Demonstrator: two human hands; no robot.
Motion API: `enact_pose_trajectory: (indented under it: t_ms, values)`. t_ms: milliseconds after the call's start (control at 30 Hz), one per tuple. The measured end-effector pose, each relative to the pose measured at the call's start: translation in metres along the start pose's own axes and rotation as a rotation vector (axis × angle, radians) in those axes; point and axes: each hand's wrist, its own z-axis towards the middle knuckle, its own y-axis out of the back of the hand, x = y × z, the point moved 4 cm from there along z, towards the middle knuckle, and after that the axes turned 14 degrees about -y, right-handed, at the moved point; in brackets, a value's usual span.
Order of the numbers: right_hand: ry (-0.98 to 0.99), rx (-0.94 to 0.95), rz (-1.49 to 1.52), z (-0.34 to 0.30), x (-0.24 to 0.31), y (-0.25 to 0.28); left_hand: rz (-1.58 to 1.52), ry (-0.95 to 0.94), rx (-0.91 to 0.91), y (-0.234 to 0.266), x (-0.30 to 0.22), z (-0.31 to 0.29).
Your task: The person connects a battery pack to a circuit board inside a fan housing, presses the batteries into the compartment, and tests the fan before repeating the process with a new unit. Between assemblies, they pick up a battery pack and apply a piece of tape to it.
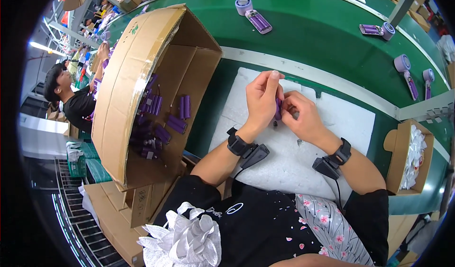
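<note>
Above a white foam sheet (348, 120), my two hands meet in front of me. My left hand (260, 98) is closed on a purple battery pack (278, 109), its thumb pointing up. Close beside it, my right hand (302, 115) has thumb and fingers pinched at the same pack. The fingers cover most of the pack, so any wire between them cannot be made out. On my left, a tilted cardboard box (135, 72) opens toward me with several purple battery packs (176, 124) inside, many in pairs.
Beyond a pale rail (294, 65), a green belt (313, 15) carries several round-headed lilac devices (258, 21) with purple handles. A small carton (392, 165) holding silvery-white packets stands at the right. A co-worker (71, 91) is at the far left, behind the big box.
</note>
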Motion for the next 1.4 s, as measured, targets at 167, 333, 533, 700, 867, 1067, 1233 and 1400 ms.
enact_pose_trajectory:
  t_ms: [167,333,533,700,867,1067,1233,1400]
  values:
    - [-0.031,0.015,0.006,0.0021,-0.0005,0.0011,0.014,-0.016,0.011,0.0007,0.0001,0.0004]
    - [-0.064,0.022,0.050,0.0027,-0.0062,-0.0003,-0.009,0.009,0.007,0.0029,-0.0013,0.0021]
    - [-0.075,-0.011,0.072,0.0030,-0.0040,-0.0009,-0.001,0.000,0.021,0.0018,-0.0018,0.0010]
    - [-0.008,-0.012,0.015,0.0022,-0.0044,-0.0004,0.020,-0.027,0.046,0.0013,-0.0023,-0.0002]
    - [0.023,0.000,-0.062,0.0023,-0.0026,0.0004,0.044,-0.030,0.068,0.0010,-0.0035,-0.0001]
    - [0.028,-0.016,-0.032,0.0029,-0.0025,-0.0003,0.029,-0.014,0.070,0.0007,-0.0050,0.0001]
    - [0.033,-0.044,-0.055,0.0026,-0.0004,0.0034,-0.004,-0.049,0.088,-0.0037,-0.0066,0.0000]
    - [0.040,-0.054,-0.069,0.0021,-0.0012,0.0028,0.045,-0.139,0.091,-0.0032,-0.0020,-0.0023]
